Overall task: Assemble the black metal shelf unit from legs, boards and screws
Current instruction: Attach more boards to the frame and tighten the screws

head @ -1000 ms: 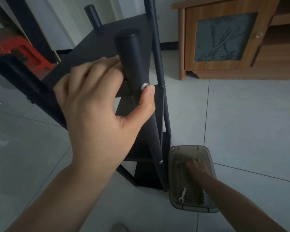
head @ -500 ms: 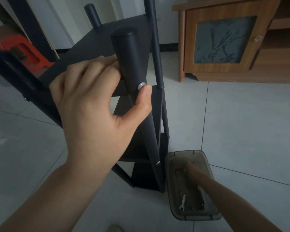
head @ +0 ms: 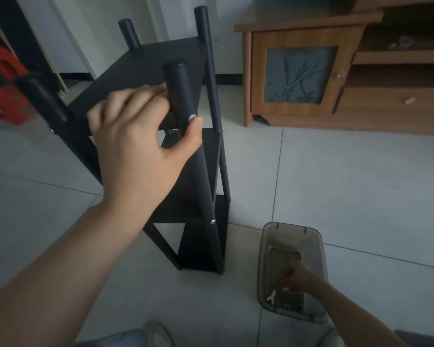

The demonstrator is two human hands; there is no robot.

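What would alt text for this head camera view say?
A left hand grips a leg of a black shelf unit, thumb beside a screw. The right hand reaches into a tray on the floor holding a wrench.

Red plastic stool (head: 3, 83): cut off by left edge, partly behind a black leg.
Wooden cabinet (head: 336, 71): right part and top out of frame.
Right hand (head: 296, 279): fingertips blurred inside the plastic container (head: 268, 246); contents of its pinch indiscernible.
Left hand (head: 135, 146): fingers motion-blurred, tips hidden behind the shelf leg (head: 183, 101).
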